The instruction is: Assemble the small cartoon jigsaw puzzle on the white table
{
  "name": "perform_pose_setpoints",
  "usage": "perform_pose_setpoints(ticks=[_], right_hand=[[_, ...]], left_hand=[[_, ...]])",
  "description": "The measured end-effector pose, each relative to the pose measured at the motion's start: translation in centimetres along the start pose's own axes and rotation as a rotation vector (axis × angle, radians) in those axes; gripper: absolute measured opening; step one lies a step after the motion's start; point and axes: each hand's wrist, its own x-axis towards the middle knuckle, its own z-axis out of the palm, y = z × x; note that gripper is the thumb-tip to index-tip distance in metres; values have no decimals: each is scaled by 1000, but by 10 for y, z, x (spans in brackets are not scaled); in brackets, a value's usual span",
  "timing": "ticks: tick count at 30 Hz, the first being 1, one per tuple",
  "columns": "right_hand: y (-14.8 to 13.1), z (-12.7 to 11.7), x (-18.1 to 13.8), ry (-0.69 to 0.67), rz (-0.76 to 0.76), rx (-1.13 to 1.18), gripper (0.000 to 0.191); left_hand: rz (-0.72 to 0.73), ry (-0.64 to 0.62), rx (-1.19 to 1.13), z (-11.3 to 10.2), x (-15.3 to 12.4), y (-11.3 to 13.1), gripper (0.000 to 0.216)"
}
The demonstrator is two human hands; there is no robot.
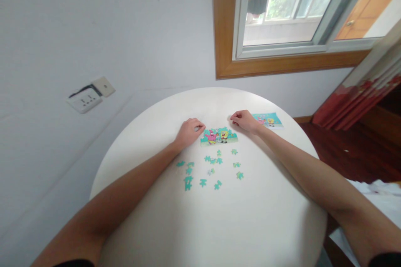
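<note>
A partly assembled jigsaw puzzle [216, 138] lies on the white round table, showing a pink starfish and a yellow sponge character on teal. My left hand [188, 132] rests at its upper left corner, thumb and fingertips pinched together beside the edge. Beyond the puzzle's upper right side is my right hand [244, 121], its fingers curled and closed just above the tabletop. Whether either hand holds a piece is too small to tell. Several loose puzzle pieces [203, 182], mostly teal, lie scattered on the near side of the puzzle, some touching or overlapping at the left.
A printed picture sheet [275, 119] with the same characters lies partly behind my right wrist. The round table [150, 225] stands against a white wall with a socket [84, 100]. A wood-framed window [225, 50] is above, and a red and cream curtain [351, 96] hangs at right.
</note>
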Motion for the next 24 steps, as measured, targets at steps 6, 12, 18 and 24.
perform_pose_setpoints(ticks=[6, 12, 18, 24], right_hand=[[-2, 2, -3, -13, -34, -110, 18], [-5, -1, -5, -107, -131, -259, 18], [-9, -6, -10, -240, -222, -285, 18], [-31, -2, -24, -253, -296, -406, 15]], left_hand=[[5, -39, -31, 4, 0, -2, 22], [-32, -149, -133, -6, 2, -5, 26], [24, -322, -147, -24, -1, -4, 51], [21, -386, -121, -25, -3, 5, 55]])
